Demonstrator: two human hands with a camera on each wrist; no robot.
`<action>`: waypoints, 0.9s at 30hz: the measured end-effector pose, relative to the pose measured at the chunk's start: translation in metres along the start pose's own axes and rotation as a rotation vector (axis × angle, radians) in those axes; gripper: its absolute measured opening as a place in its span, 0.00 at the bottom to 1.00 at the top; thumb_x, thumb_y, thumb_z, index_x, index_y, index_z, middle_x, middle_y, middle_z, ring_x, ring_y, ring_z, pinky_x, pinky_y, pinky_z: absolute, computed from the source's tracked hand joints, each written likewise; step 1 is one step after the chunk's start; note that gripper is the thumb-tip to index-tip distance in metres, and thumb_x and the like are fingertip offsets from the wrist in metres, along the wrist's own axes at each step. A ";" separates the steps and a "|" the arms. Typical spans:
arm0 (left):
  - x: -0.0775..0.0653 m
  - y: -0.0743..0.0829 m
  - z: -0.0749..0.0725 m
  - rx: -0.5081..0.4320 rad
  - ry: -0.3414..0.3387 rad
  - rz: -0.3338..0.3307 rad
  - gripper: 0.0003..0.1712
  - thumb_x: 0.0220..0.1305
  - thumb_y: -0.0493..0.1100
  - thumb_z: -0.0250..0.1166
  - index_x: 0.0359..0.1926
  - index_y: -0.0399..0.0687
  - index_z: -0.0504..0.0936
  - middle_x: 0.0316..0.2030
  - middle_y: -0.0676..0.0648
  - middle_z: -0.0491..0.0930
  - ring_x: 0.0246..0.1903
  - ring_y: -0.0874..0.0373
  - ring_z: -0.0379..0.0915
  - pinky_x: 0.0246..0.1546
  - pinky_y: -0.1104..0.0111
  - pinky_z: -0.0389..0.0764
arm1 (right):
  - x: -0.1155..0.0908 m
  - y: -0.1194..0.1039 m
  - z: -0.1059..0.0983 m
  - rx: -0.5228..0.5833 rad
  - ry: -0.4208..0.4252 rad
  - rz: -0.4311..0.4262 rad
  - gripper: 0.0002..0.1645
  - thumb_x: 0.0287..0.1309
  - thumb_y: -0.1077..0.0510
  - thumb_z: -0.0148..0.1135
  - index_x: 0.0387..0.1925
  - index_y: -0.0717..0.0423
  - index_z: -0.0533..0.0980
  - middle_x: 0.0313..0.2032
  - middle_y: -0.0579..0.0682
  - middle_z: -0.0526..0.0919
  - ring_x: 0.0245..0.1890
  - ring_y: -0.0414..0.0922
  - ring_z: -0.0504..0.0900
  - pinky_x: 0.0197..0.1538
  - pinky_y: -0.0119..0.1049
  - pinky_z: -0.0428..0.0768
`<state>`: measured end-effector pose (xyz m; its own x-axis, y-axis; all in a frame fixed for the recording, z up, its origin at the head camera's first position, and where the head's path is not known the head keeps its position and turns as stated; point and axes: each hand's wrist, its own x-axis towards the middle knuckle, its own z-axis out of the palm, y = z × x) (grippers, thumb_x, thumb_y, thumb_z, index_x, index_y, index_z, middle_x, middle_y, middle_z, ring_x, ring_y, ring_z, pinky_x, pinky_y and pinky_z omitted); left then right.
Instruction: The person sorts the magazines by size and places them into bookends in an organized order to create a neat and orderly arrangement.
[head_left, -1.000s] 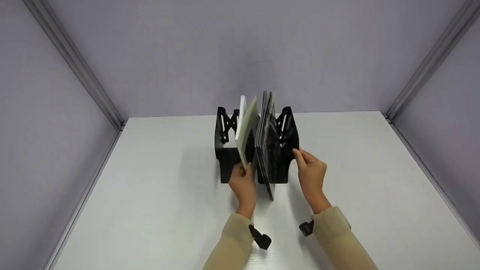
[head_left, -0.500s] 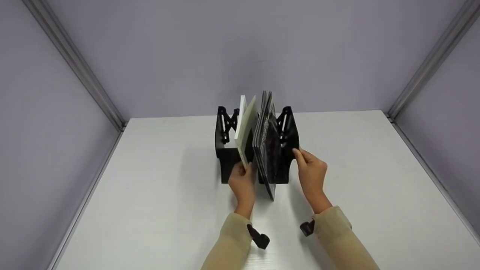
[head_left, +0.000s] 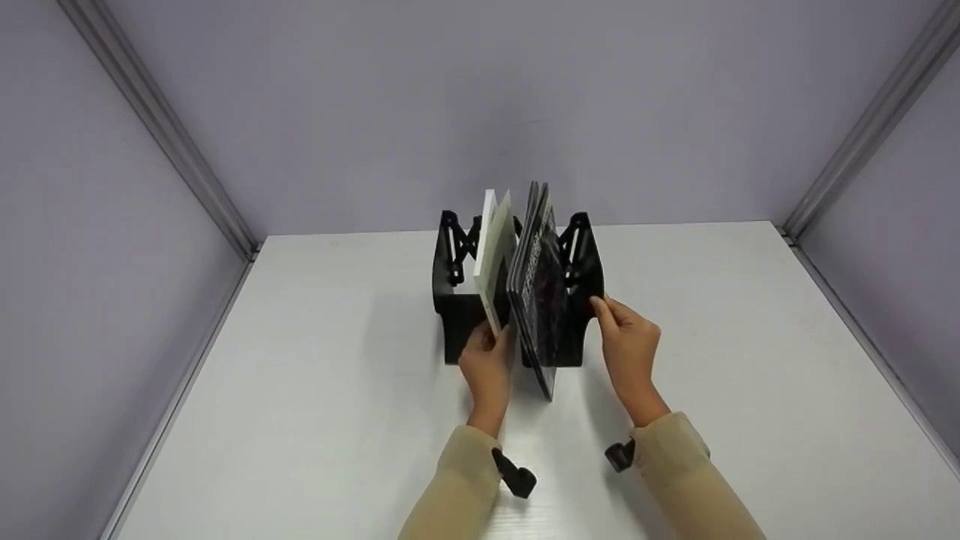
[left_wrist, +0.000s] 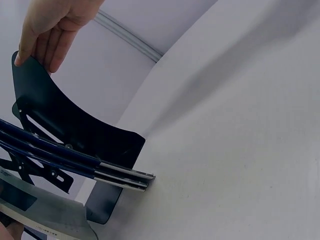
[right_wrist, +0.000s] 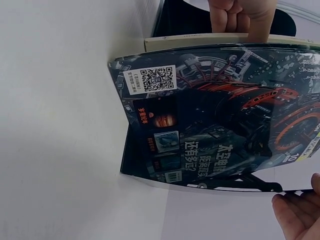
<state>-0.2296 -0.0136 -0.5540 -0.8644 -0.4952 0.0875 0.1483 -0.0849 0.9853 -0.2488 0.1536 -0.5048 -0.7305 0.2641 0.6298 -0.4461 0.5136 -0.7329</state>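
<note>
A black bookend stand (head_left: 459,319) with crossed scissor arms is on the white table. Dark glossy magazines (head_left: 536,300) stand upright in its right half, leaning slightly; the right wrist view shows the outer cover (right_wrist: 200,135) with a QR code and orange machinery. To their left are a pale cream book (head_left: 495,270) and a white-edged one (head_left: 486,217). My left hand (head_left: 486,371) pinches the cream book's lower near edge. My right hand (head_left: 630,349) pinches the near edge of the stand's right end plate (head_left: 581,262), also visible in the left wrist view as a curved plate (left_wrist: 65,110).
The white table (head_left: 337,420) extends to both sides and in front of the stand. Pale panels (head_left: 375,112) with grey metal corner posts (head_left: 161,127) enclose the back and sides. Black wrist mounts (head_left: 516,474) sit on both sleeves.
The head view has shifted slightly. The magazines' near upper corners have edged a little left, closer to the cream book. Both hands keep their holds.
</note>
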 end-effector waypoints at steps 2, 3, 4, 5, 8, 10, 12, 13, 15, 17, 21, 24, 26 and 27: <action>0.000 0.001 -0.001 0.001 -0.007 0.009 0.16 0.65 0.37 0.67 0.52 0.36 0.84 0.46 0.35 0.86 0.45 0.49 0.84 0.39 0.67 0.85 | 0.001 -0.001 0.001 0.002 0.000 -0.007 0.09 0.60 0.62 0.69 0.38 0.65 0.87 0.33 0.59 0.90 0.33 0.36 0.86 0.36 0.11 0.74; 0.000 0.001 -0.002 -0.006 -0.011 0.014 0.16 0.64 0.36 0.67 0.52 0.36 0.83 0.47 0.35 0.86 0.45 0.50 0.84 0.39 0.67 0.85 | 0.002 -0.001 0.001 0.002 -0.001 -0.010 0.09 0.60 0.62 0.69 0.38 0.65 0.87 0.33 0.59 0.90 0.32 0.38 0.86 0.35 0.11 0.73; 0.000 0.001 -0.002 -0.006 -0.014 0.016 0.16 0.64 0.37 0.68 0.53 0.36 0.83 0.47 0.35 0.85 0.46 0.50 0.84 0.39 0.68 0.85 | 0.003 -0.001 0.001 0.002 -0.003 -0.012 0.09 0.60 0.62 0.69 0.38 0.65 0.87 0.33 0.58 0.90 0.32 0.38 0.86 0.35 0.11 0.73; 0.001 0.002 -0.003 -0.016 -0.020 0.014 0.17 0.64 0.37 0.68 0.53 0.36 0.83 0.48 0.35 0.85 0.46 0.51 0.84 0.39 0.68 0.85 | 0.003 -0.001 0.002 0.004 -0.004 -0.014 0.09 0.60 0.62 0.69 0.38 0.65 0.87 0.33 0.59 0.90 0.32 0.36 0.86 0.35 0.11 0.73; 0.000 0.002 -0.007 -0.001 -0.033 0.024 0.18 0.64 0.37 0.68 0.54 0.37 0.83 0.49 0.35 0.85 0.47 0.50 0.84 0.38 0.70 0.84 | 0.004 -0.001 0.002 0.018 -0.008 -0.004 0.09 0.60 0.62 0.69 0.38 0.65 0.87 0.33 0.59 0.89 0.32 0.26 0.83 0.34 0.12 0.74; 0.000 0.002 -0.010 0.020 -0.042 0.030 0.19 0.64 0.39 0.69 0.55 0.39 0.83 0.49 0.36 0.85 0.48 0.50 0.84 0.39 0.70 0.85 | 0.004 -0.001 0.003 0.021 -0.010 0.004 0.09 0.60 0.62 0.69 0.38 0.66 0.86 0.33 0.59 0.89 0.32 0.21 0.80 0.34 0.12 0.74; -0.001 0.002 -0.014 0.038 -0.049 0.049 0.19 0.63 0.39 0.70 0.54 0.40 0.84 0.49 0.37 0.85 0.48 0.49 0.84 0.41 0.70 0.85 | 0.004 0.000 0.003 0.016 -0.011 0.010 0.09 0.60 0.62 0.69 0.38 0.66 0.86 0.32 0.58 0.89 0.32 0.20 0.80 0.34 0.11 0.73; -0.001 0.003 -0.015 0.044 -0.053 0.061 0.18 0.63 0.39 0.70 0.54 0.39 0.84 0.49 0.37 0.86 0.48 0.48 0.84 0.42 0.70 0.85 | 0.004 0.000 0.003 0.014 -0.012 0.012 0.09 0.60 0.62 0.69 0.38 0.66 0.86 0.32 0.58 0.89 0.32 0.22 0.80 0.34 0.11 0.73; -0.002 0.005 -0.019 0.034 -0.066 0.076 0.18 0.63 0.39 0.70 0.53 0.39 0.84 0.48 0.37 0.86 0.49 0.48 0.84 0.45 0.69 0.85 | 0.003 0.000 0.003 0.006 -0.011 0.015 0.09 0.60 0.61 0.69 0.38 0.65 0.87 0.32 0.58 0.90 0.32 0.25 0.82 0.33 0.11 0.73; -0.002 0.006 -0.022 0.027 -0.076 0.089 0.17 0.63 0.40 0.70 0.52 0.39 0.85 0.48 0.38 0.86 0.49 0.49 0.85 0.45 0.69 0.85 | 0.002 -0.001 0.003 0.003 -0.013 0.016 0.09 0.60 0.61 0.69 0.38 0.65 0.87 0.32 0.58 0.90 0.32 0.30 0.83 0.33 0.12 0.72; -0.001 0.008 -0.029 0.019 -0.080 0.101 0.15 0.64 0.42 0.69 0.51 0.42 0.86 0.47 0.41 0.87 0.49 0.51 0.84 0.46 0.70 0.85 | 0.002 -0.001 0.002 -0.002 -0.017 0.020 0.09 0.60 0.61 0.69 0.38 0.64 0.87 0.32 0.58 0.90 0.32 0.37 0.86 0.34 0.11 0.72; 0.002 0.011 -0.036 0.026 -0.052 0.083 0.14 0.65 0.43 0.69 0.50 0.43 0.86 0.48 0.43 0.87 0.51 0.52 0.83 0.48 0.71 0.84 | 0.004 -0.001 0.003 -0.011 -0.033 0.013 0.10 0.60 0.60 0.69 0.38 0.64 0.87 0.32 0.58 0.90 0.32 0.42 0.87 0.34 0.11 0.72; 0.004 0.013 -0.042 0.029 -0.032 0.062 0.14 0.65 0.42 0.68 0.50 0.41 0.86 0.49 0.42 0.86 0.52 0.51 0.83 0.49 0.72 0.83 | 0.005 -0.001 0.003 -0.015 -0.043 0.011 0.10 0.60 0.60 0.70 0.38 0.64 0.87 0.32 0.58 0.90 0.32 0.44 0.88 0.34 0.11 0.72; 0.005 0.014 -0.045 0.027 -0.024 0.050 0.14 0.66 0.41 0.68 0.50 0.41 0.86 0.50 0.42 0.86 0.52 0.51 0.82 0.49 0.73 0.83 | 0.005 0.000 0.004 -0.015 -0.049 0.009 0.10 0.60 0.60 0.70 0.39 0.64 0.87 0.32 0.57 0.90 0.32 0.46 0.88 0.34 0.11 0.72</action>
<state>-0.2105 -0.0560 -0.5462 -0.8677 -0.4771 0.1395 0.1785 -0.0371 0.9832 -0.2542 0.1518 -0.5021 -0.7592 0.2290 0.6092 -0.4315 0.5237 -0.7346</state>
